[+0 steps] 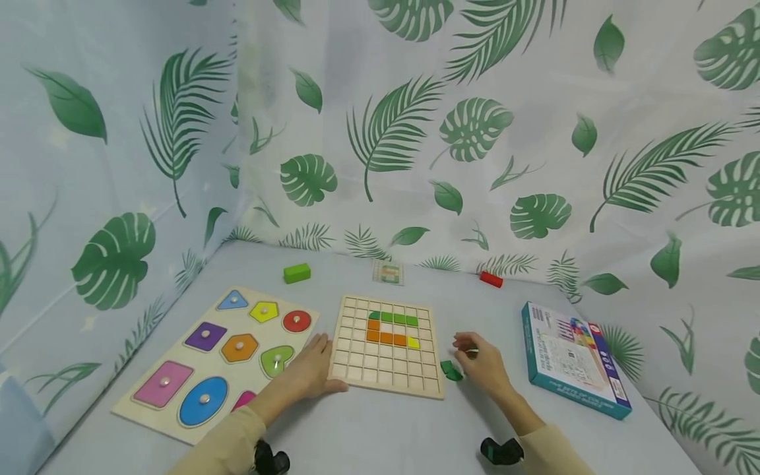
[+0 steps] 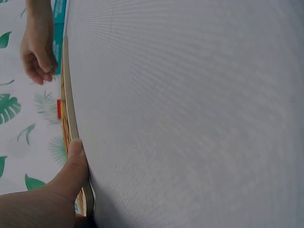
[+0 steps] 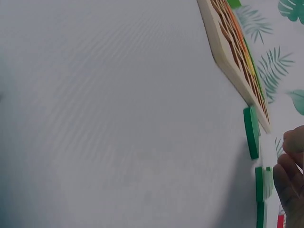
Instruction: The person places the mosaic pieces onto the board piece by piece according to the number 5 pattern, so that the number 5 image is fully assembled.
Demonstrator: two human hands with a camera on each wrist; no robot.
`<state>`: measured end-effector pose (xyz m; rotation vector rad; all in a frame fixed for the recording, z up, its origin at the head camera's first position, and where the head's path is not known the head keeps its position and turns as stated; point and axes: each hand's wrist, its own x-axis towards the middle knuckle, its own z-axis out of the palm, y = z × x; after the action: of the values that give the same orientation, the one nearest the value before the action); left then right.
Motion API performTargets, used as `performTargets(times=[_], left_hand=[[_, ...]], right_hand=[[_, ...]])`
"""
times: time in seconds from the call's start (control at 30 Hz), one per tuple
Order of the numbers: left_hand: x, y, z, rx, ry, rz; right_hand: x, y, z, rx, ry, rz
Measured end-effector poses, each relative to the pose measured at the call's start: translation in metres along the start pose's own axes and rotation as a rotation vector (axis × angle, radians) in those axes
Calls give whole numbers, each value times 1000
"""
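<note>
A wooden grid board (image 1: 386, 380) lies flat, with green, orange and yellow pieces (image 1: 393, 339) set in a C-shaped pattern on its cells. My left hand (image 1: 311, 366) rests at the board's near left corner, its thumb (image 2: 75, 148) against the front edge and its fingers along the left side. Several small green pieces (image 1: 451, 371) lie off the board's right edge; the right wrist view shows one green piece (image 3: 251, 133) close to the board's corner. Just above them hovers my right hand (image 1: 483, 363), fingers loosely bent, with nothing visible held between them.
A wooden shape puzzle (image 1: 142, 415) with knobbed pieces lies at the left, close to my left forearm. At the right is a teal box (image 1: 578, 356). Farther back are a green block (image 1: 297, 273), a small pattern card (image 1: 388, 272) and a red piece (image 1: 491, 280).
</note>
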<state>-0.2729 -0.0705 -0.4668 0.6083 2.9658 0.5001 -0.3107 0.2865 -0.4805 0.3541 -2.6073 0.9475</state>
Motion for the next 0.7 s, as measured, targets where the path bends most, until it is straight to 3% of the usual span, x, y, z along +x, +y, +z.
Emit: performTargets(times=[0.7], left_hand=[[0,0,1,9,-3,-1]], right_hand=[[-32,33,-31,-74,-17,61]])
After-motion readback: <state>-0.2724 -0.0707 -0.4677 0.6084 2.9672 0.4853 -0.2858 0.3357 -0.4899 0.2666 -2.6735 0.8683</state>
